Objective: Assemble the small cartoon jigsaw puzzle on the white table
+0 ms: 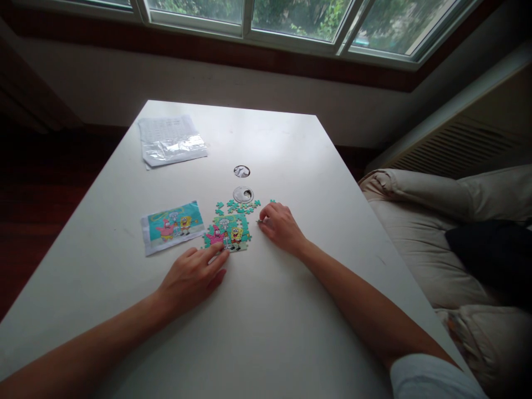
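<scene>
A partly joined cartoon jigsaw puzzle (225,233) lies flat on the white table, with pink and yellow characters on it. My left hand (194,272) rests at its lower left edge, fingers stretched out and the fingertips touching the puzzle. Just right of the puzzle, my right hand (281,225) has thumb and fingers pinched together around a small jigsaw piece (259,221), which is mostly hidden. Several loose green jigsaw pieces (239,206) lie along the top of the puzzle. To the left is a reference picture (174,226) on a paper sheet, showing the same characters.
A clear plastic sleeve with printed paper (172,141) lies at the table's far left. Two round inserts (243,194) sit in the white table (274,327) beyond the pieces. A beige sofa (407,244) stands to the right, and a window (291,19) is ahead.
</scene>
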Demonstrator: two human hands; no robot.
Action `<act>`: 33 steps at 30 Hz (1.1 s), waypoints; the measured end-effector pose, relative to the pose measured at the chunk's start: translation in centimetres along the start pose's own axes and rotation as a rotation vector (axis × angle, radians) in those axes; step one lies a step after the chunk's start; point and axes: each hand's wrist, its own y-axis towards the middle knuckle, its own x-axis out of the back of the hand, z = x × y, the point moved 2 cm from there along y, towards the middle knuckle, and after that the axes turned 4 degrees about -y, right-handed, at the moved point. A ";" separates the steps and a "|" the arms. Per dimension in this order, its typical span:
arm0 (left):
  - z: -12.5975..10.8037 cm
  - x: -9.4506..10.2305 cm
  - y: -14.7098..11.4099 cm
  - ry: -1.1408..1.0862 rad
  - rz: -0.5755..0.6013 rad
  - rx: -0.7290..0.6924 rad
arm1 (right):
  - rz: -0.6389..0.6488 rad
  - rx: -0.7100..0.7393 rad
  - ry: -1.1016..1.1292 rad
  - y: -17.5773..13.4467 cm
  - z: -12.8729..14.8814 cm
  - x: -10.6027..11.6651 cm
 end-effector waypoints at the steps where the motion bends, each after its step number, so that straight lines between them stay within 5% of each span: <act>1: 0.0 0.0 0.0 0.000 0.000 0.000 | -0.003 0.039 0.048 -0.1 0.2 0.1; 5: 0.2 -0.3 -0.2 0.008 0.004 0.011 | 0.016 0.137 0.298 -0.5 1.1 0.5; 9: 0.4 -0.4 -0.2 0.000 0.003 0.020 | 0.096 0.048 0.396 -0.9 1.5 0.6; 13: 0.4 -0.3 -0.1 -0.006 -0.011 0.025 | 0.045 -0.057 0.235 -1.1 1.6 0.4; 18: 0.3 -0.1 0.0 0.010 -0.025 0.013 | 0.015 -0.013 0.022 -1.1 2.0 -0.4; 33: 0.3 -0.6 -0.2 -0.003 0.018 0.033 | 0.009 0.046 0.120 -1.0 2.2 -0.9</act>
